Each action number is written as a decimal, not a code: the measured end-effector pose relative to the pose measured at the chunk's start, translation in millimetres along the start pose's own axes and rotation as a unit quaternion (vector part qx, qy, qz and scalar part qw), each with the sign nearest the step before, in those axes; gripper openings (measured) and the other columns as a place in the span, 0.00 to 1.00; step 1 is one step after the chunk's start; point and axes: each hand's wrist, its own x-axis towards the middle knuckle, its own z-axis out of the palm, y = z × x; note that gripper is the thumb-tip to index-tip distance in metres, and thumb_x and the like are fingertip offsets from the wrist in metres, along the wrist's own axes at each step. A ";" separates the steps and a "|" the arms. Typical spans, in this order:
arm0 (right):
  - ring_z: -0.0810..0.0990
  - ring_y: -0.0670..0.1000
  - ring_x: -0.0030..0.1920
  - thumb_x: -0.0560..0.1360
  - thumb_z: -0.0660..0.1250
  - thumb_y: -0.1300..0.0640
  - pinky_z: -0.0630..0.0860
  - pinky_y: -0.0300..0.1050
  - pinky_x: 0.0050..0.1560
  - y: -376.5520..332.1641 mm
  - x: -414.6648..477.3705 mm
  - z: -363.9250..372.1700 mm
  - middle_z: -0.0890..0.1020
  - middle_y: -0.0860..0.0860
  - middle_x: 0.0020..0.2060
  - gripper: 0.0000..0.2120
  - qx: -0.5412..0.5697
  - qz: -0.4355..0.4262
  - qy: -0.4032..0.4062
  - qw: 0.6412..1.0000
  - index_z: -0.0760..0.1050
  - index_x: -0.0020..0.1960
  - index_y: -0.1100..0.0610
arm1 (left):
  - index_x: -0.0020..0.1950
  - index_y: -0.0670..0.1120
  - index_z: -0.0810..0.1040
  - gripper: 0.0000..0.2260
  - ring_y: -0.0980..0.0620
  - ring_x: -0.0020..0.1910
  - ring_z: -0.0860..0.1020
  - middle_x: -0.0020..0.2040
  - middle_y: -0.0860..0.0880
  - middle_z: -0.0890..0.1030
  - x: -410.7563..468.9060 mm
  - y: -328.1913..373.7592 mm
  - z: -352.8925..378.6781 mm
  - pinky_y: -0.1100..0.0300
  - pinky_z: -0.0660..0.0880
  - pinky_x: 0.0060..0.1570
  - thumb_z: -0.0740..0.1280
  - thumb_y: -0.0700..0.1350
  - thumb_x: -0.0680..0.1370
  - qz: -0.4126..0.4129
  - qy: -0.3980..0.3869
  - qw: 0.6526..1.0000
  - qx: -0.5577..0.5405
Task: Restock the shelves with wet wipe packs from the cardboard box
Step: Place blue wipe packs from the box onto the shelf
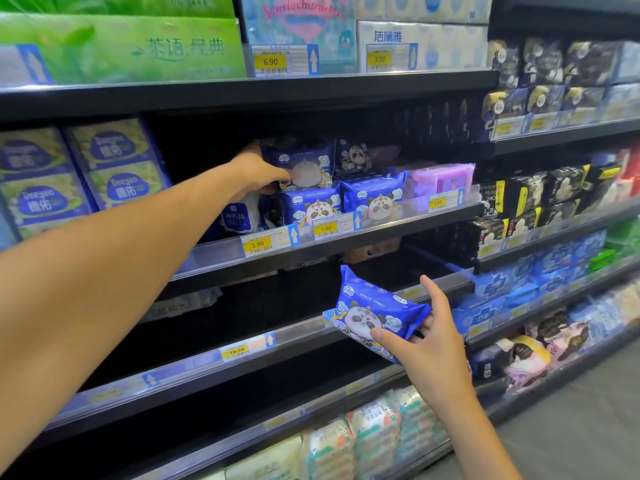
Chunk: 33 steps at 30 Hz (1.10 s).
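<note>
My left hand [256, 174] reaches onto the middle shelf [381, 233] and grips a blue panda wet wipe pack [304, 164] that sits on top of two more blue panda packs [372, 199]. Lower down, in front of the shelf below, my right hand [429, 337] holds another blue panda wet wipe pack [370, 313], thumb on its front and fingers behind it. The cardboard box is not in view.
Large Deeyeo packs [114, 164] stand left of my left arm and a purple pack [443, 180] sits right of the panda packs. Price tags [258, 244] line the shelf edges. The shelf under the panda packs looks dark and mostly bare. Tissue packs [374, 434] fill the bottom shelf.
</note>
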 end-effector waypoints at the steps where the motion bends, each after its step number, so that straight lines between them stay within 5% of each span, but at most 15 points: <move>1: 0.85 0.42 0.53 0.65 0.85 0.59 0.82 0.55 0.60 0.7 0.0 -0.2 0.84 0.40 0.54 0.50 -0.001 0.000 0.000 1.000 0.62 0.77 0.35 | 0.65 0.49 0.71 0.24 0.46 0.61 0.80 0.66 0.45 0.79 -1.5 -0.7 -0.4 0.48 0.82 0.57 0.78 0.39 0.74 0.003 -0.003 1.000 0.001; 9: 0.83 0.45 0.60 0.65 0.85 0.54 0.79 0.55 0.64 -1.2 -3.2 -0.4 0.82 0.44 0.61 0.50 -0.014 -0.011 -0.006 1.000 0.60 0.75 0.32 | 0.80 0.43 0.63 0.36 0.53 0.65 0.75 0.72 0.46 0.75 -38.2 -2.7 -3.5 0.57 0.76 0.57 0.76 0.47 0.77 0.020 0.039 0.998 0.054; 11: 0.82 0.47 0.62 0.65 0.85 0.53 0.79 0.56 0.65 -4.5 -6.2 0.2 0.81 0.47 0.63 0.50 -0.023 -0.016 -0.011 1.000 0.60 0.75 0.30 | 0.81 0.44 0.62 0.34 0.54 0.65 0.73 0.76 0.46 0.72 -57.4 -5.2 -5.1 0.60 0.72 0.55 0.74 0.47 0.79 0.050 0.069 0.993 0.083; 14: 0.83 0.47 0.61 0.65 0.85 0.52 0.79 0.56 0.64 -10.5 -12.3 0.2 0.82 0.47 0.63 0.50 -0.020 -0.017 -0.016 1.000 0.60 0.74 0.30 | 0.79 0.45 0.67 0.28 0.50 0.70 0.72 0.72 0.45 0.73 -88.1 -16.0 -9.9 0.60 0.71 0.64 0.71 0.45 0.80 0.170 0.113 0.965 0.165; 17: 0.85 0.46 0.59 0.65 0.85 0.55 0.80 0.56 0.64 -20.5 -16.9 -0.2 0.83 0.48 0.63 0.49 0.005 -0.017 -0.035 0.999 0.61 0.75 0.32 | 0.70 0.47 0.77 0.17 0.58 0.58 0.77 0.62 0.51 0.79 -121.8 -26.2 -6.5 0.58 0.77 0.61 0.69 0.42 0.81 0.252 0.071 0.951 0.167; 21: 0.85 0.44 0.56 0.67 0.84 0.58 0.82 0.45 0.57 -54.4 -12.3 0.0 0.82 0.50 0.63 0.48 0.020 -0.038 -0.062 0.997 0.61 0.77 0.39 | 0.70 0.50 0.79 0.17 0.65 0.56 0.80 0.62 0.57 0.82 -157.8 -29.9 7.4 0.63 0.78 0.59 0.68 0.51 0.83 0.216 -0.089 0.964 0.126; 24: 0.86 0.46 0.55 0.66 0.84 0.60 0.82 0.50 0.59 -90.2 1.9 -2.8 0.82 0.51 0.63 0.46 0.022 -0.067 -0.077 0.995 0.62 0.74 0.39 | 0.73 0.49 0.76 0.22 0.61 0.56 0.83 0.61 0.57 0.83 -169.4 -24.2 9.6 0.60 0.81 0.56 0.70 0.55 0.80 0.111 -0.194 0.975 0.002; 26: 0.86 0.46 0.56 0.66 0.84 0.62 0.83 0.49 0.58 -112.0 13.4 -6.4 0.82 0.51 0.63 0.45 0.012 -0.088 -0.089 0.992 0.63 0.73 0.40 | 0.67 0.50 0.80 0.16 0.58 0.56 0.84 0.57 0.55 0.86 -172.7 -18.6 8.8 0.58 0.82 0.55 0.72 0.51 0.80 0.093 -0.234 0.966 -0.052; 30: 0.83 0.43 0.60 0.69 0.83 0.58 0.80 0.40 0.58 -146.6 35.7 -10.8 0.76 0.46 0.69 0.48 -0.092 -0.142 -0.103 0.980 0.60 0.80 0.45 | 0.62 0.51 0.81 0.12 0.55 0.56 0.85 0.56 0.54 0.87 -166.4 -4.3 8.4 0.53 0.82 0.56 0.74 0.48 0.79 0.082 -0.207 0.967 -0.121; 33: 0.72 0.47 0.69 0.69 0.82 0.50 0.71 0.43 0.68 -166.9 53.9 -10.0 0.70 0.48 0.72 0.46 -0.293 -0.274 -0.051 0.915 0.62 0.80 0.48 | 0.59 0.53 0.80 0.12 0.56 0.55 0.84 0.56 0.54 0.85 -152.9 5.7 13.0 0.52 0.81 0.58 0.76 0.51 0.77 0.082 -0.130 0.983 -0.095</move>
